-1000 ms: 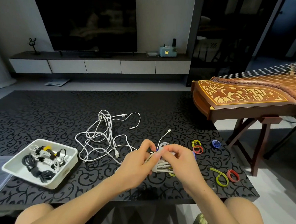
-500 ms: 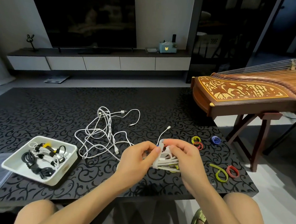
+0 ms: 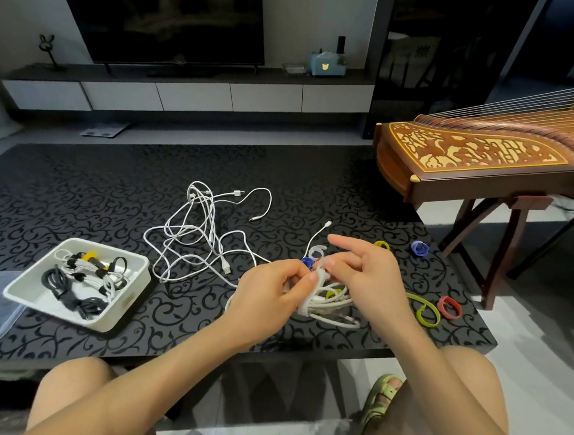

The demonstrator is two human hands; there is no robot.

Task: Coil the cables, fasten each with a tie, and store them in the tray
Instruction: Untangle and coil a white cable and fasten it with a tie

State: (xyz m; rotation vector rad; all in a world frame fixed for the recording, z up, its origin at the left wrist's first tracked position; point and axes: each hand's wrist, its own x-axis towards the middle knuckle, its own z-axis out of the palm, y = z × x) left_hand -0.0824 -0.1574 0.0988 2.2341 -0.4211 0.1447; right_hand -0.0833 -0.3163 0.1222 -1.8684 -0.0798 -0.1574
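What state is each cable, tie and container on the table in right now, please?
coiled cable: bundled, gripped by left hand
white tie: partly wrapped, pinched by right hand
loose cables: tangled, untied, on table
tray: open, holding tied cables
spare ties: lying unused on table

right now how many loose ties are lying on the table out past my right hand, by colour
yellow ties: 2
blue tie: 1
red tie: 1
total: 4
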